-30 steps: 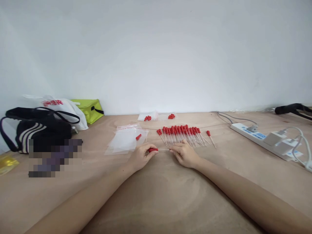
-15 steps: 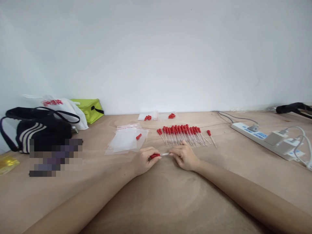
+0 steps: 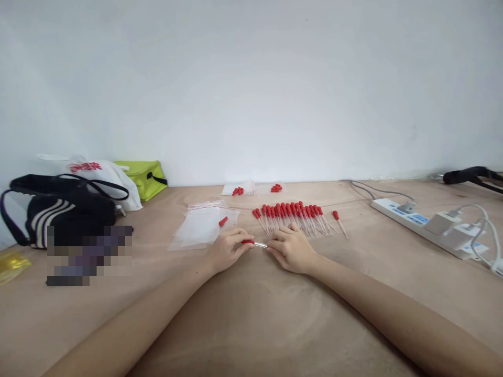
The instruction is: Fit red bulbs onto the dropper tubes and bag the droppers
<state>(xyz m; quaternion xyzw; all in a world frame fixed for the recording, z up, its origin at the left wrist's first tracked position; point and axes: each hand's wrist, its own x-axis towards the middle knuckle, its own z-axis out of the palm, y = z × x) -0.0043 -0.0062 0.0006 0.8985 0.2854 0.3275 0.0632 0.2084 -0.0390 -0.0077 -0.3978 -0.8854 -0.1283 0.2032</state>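
Observation:
Between my two hands lies a dropper with a red rubber bulb (image 3: 248, 241) and a clear glass tube (image 3: 260, 245). My left hand (image 3: 229, 250) pinches the bulb end. The fingers of my right hand (image 3: 291, 248) are closed on the tube's other end, whose tip they hide. Just beyond my right hand, several red-bulbed droppers (image 3: 293, 212) lie side by side in a row, bulbs pointing away from me. One more dropper (image 3: 340, 224) rests apart to their right. Past my left hand, a single red bulb (image 3: 223, 221) sits on clear zip bags (image 3: 196, 228).
More red bulbs (image 3: 238, 191) lie on bags near the wall. A white power strip (image 3: 401, 213) with plugged-in chargers and cables is at the right. On the left are a black bag (image 3: 74, 214), a white plastic bag (image 3: 110, 173) and a lime-green bag (image 3: 137, 175).
Both hands have shifted slightly left with the dropper, and my right hand has drawn a little nearer to my left. The droppers on the table lie as before.

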